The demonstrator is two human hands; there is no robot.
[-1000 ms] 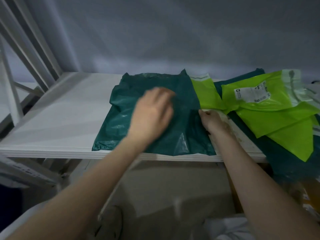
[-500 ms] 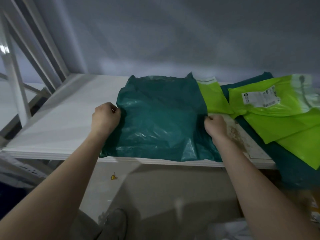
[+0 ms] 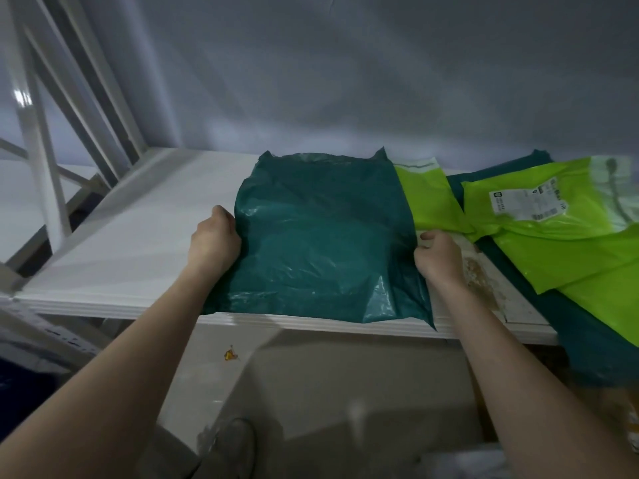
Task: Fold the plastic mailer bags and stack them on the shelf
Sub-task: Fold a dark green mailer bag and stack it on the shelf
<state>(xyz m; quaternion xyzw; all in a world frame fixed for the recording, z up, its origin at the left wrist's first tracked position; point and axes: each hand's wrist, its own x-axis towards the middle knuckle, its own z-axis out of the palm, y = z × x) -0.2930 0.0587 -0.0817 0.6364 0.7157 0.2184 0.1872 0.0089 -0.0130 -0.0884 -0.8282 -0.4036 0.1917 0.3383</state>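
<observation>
Closest to the camera, down below the shelf (image 3: pixel 114 257), there is a shoe (image 3: pixel 232 440) on the pale floor, and a small yellow scrap (image 3: pixel 230 354) lies on the floor a bit nearer the shelf. Two bare arms reach up from the bottom to the shelf.

The dark green bag (image 3: pixel 321 236) lies flat on the white shelf. Its near edge sits right at the front edge of the shelf, and one near corner hangs a little over it. The bag's long side runs from the front of the shelf to the back, so it points away toward the wall (image 3: pixel 345 81). Its far end has two small pointed corners.

The left hand (image 3: pixel 214 242) is at the left edge of the bag, fingers curled round that edge and gripping it. The right hand (image 3: pixel 437 255) is at the right edge of the bag, fingers bent and pinching that edge.

Just right of the bag, touching it, a light green bag (image 3: pixel 427 198) peeks out. Farther right on the shelf lies a pile of more light green bags (image 3: pixel 567 243) on another dark green one, and the top one has a white label (image 3: pixel 527 202). Left of the shelf stand white frame bars (image 3: pixel 41 160). The wall is behind the shelf.
</observation>
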